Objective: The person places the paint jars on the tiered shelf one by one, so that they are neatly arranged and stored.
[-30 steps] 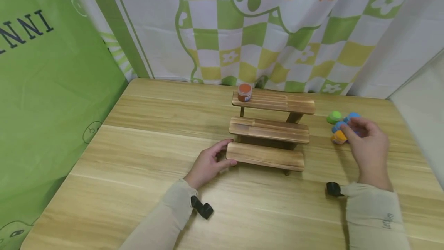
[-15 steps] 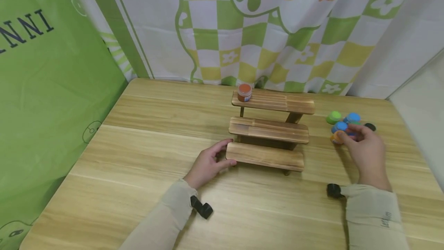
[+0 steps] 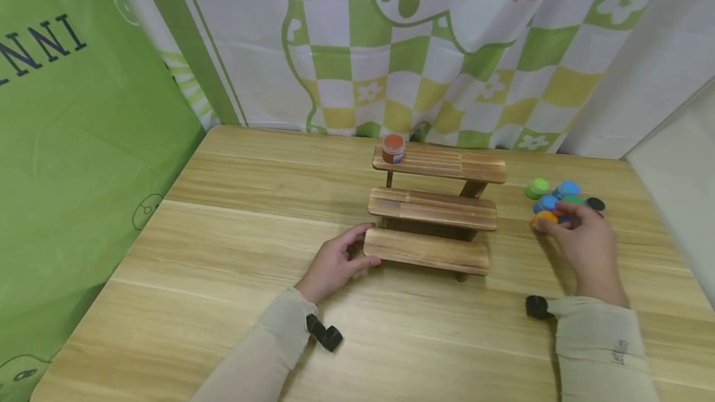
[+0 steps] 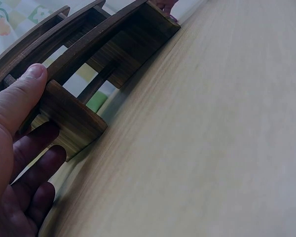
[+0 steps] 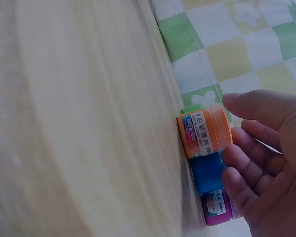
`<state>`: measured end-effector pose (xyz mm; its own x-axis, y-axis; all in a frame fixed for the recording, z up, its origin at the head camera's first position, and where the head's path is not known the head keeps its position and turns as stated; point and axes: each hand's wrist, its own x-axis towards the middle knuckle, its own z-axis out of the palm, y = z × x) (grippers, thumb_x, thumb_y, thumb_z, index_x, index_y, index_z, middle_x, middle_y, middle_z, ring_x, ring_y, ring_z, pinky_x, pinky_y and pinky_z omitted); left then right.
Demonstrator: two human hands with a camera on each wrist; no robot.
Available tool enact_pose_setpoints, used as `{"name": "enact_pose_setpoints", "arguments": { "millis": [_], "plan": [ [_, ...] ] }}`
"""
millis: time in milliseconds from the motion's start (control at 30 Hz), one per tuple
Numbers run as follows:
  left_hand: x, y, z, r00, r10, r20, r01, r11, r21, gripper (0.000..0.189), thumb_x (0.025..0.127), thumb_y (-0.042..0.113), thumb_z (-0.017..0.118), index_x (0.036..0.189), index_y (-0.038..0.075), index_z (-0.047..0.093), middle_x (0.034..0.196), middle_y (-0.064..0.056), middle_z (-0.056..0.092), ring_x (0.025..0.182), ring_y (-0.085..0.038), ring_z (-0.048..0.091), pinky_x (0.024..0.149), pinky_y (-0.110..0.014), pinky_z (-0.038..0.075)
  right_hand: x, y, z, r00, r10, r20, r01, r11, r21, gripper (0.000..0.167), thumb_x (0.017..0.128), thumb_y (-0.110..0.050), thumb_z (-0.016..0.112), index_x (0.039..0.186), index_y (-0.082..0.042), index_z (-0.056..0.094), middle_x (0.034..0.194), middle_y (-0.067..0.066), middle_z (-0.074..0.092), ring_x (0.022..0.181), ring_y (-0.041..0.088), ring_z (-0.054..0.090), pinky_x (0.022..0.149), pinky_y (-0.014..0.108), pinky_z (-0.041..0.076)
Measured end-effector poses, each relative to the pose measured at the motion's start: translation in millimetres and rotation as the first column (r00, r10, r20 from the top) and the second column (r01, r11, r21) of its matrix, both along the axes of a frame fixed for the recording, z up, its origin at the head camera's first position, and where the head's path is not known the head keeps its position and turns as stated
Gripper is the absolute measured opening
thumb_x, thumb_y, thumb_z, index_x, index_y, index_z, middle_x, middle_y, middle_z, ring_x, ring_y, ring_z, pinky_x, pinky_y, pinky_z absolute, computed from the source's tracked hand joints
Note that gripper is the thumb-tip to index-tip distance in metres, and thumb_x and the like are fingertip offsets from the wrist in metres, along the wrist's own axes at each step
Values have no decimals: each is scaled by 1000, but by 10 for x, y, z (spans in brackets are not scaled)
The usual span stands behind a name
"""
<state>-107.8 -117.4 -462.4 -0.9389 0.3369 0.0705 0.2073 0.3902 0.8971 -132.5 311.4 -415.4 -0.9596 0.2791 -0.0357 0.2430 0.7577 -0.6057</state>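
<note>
Some green cloth [image 3: 67, 160] hung at the far left, and a checked curtain [image 3: 380, 67] hung behind the table [image 3: 424, 340]. The left hand [image 3: 335, 265] gripped the left end of the stand's lowest step, thumb at the front edge, fingers behind. The stand [image 3: 432, 209] had three wooden steps rising toward the curtain, and a red jar [image 3: 393, 149] sat upright at the left end of the top one. Well right of it was a cluster of jars: a light green jar [image 3: 537, 188] at the back left, an orange jar [image 5: 202, 131] in front, two blue jars [image 3: 546, 204], a dark green jar [image 3: 571, 201] partly hidden by fingers, and a black jar [image 3: 596, 204]. The right wrist view also showed a purple jar [image 5: 218, 207]. The right hand [image 3: 589, 247] had thumb and fingers curled about the orange jar's lid; how firmly could not be told.
</note>
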Motion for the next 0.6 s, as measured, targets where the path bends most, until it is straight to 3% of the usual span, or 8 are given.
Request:
{"name": "enact_pose_setpoints", "arguments": {
  "millis": [300,600],
  "plan": [
    [2,2,6,1000,4,5,-4,1000,10,68,84,28,82,146,17,53,122,0,70,103,-15,60,94,-39,47,-23,-2,-37,1000,13,21,-14,1000,28,69,94,-45,69,142,1,52,116,21,63,93,23,57,67,28,43],
    [4,4,7,1000,4,5,-4,1000,14,68,84,28,81,145,17,53,121,0,70,103,-15,59,94,-39,47,-2,-30,-21,993,67,96,-63,997,-42,75,94,-54,65,143,1,50,117,23,60,102,34,54,75,39,41]
  ]
}}
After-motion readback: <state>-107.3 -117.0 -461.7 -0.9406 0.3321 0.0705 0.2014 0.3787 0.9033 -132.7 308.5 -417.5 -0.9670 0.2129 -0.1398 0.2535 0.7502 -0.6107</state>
